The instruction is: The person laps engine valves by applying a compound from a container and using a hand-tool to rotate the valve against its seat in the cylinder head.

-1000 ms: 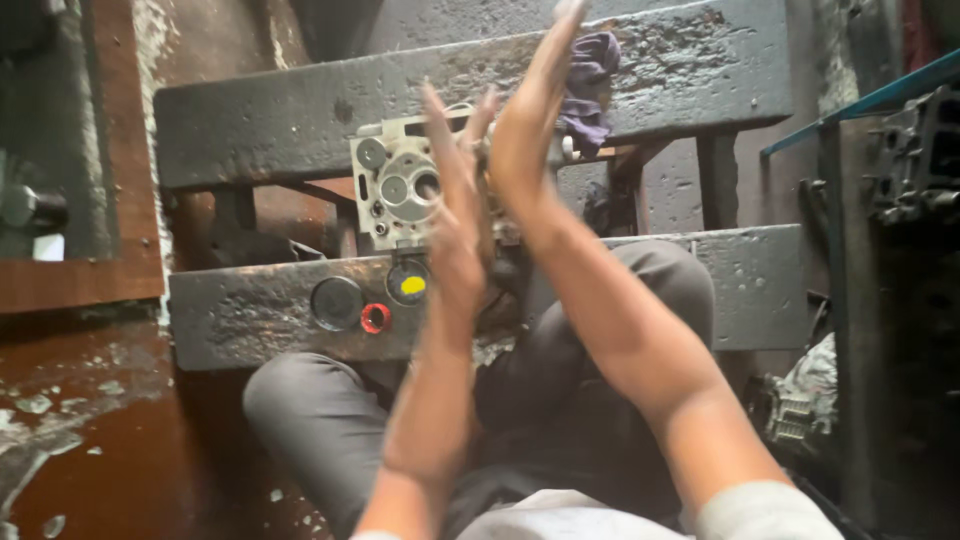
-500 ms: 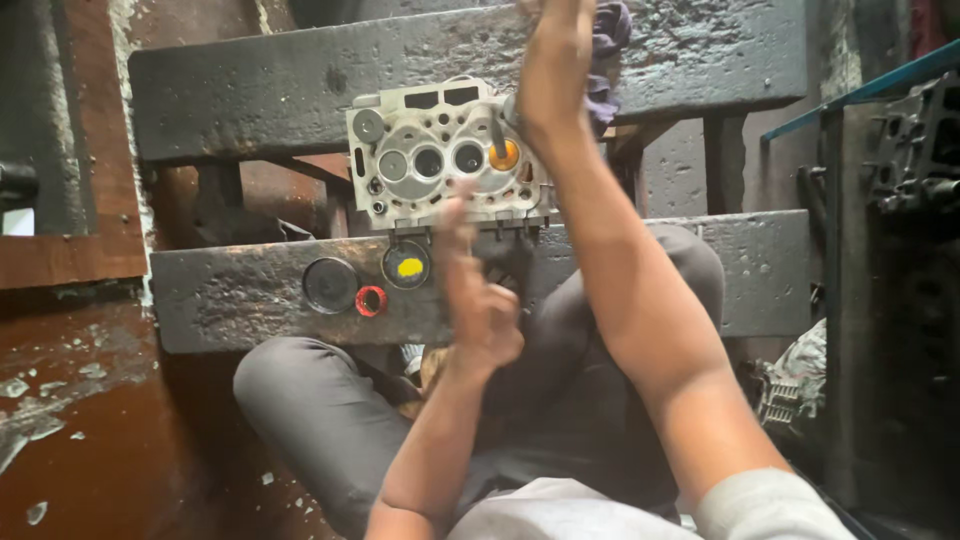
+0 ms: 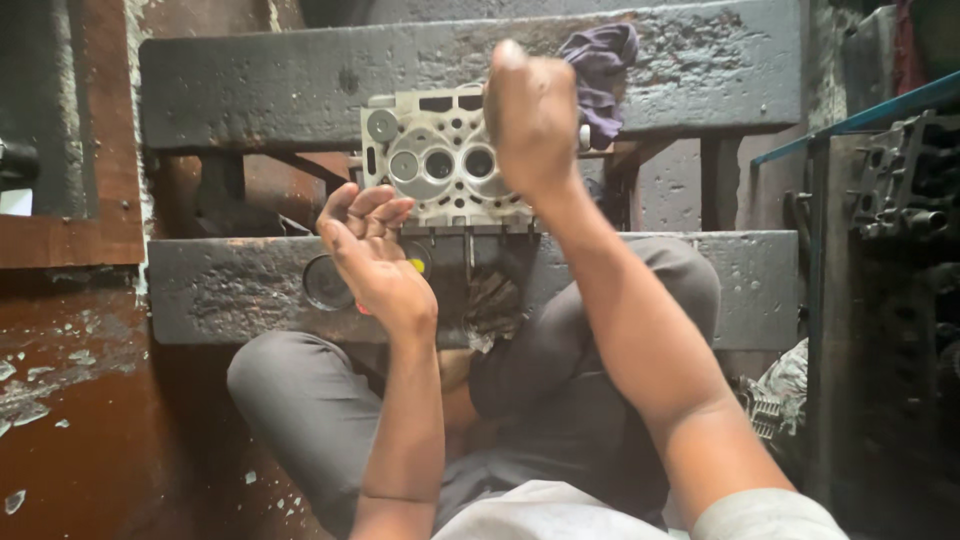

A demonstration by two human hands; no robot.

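Lowered since the earlier frame, the right hand point(image 3: 530, 120) is now seen in front of the right part of the metal cylinder head point(image 3: 435, 165), where before it was raised above the casting's upper edge. Its back is turned to the camera, so whether anything is gripped cannot be told. The left hand point(image 3: 368, 250) has been brought up and is held open, palm upward and fingers loosely curled, just below the casting's lower left corner (contact cannot be made out). The cylinder head is set between two dark, grimy wooden beams point(image 3: 250, 290), its face with round ports turned toward the camera. A purple rag point(image 3: 603, 75) is draped on the upper beam just beside the right hand. Small round parts point(image 3: 325, 283) are partly hidden behind the left hand on the lower beam. Grey trousers point(image 3: 290, 400) are seen below.
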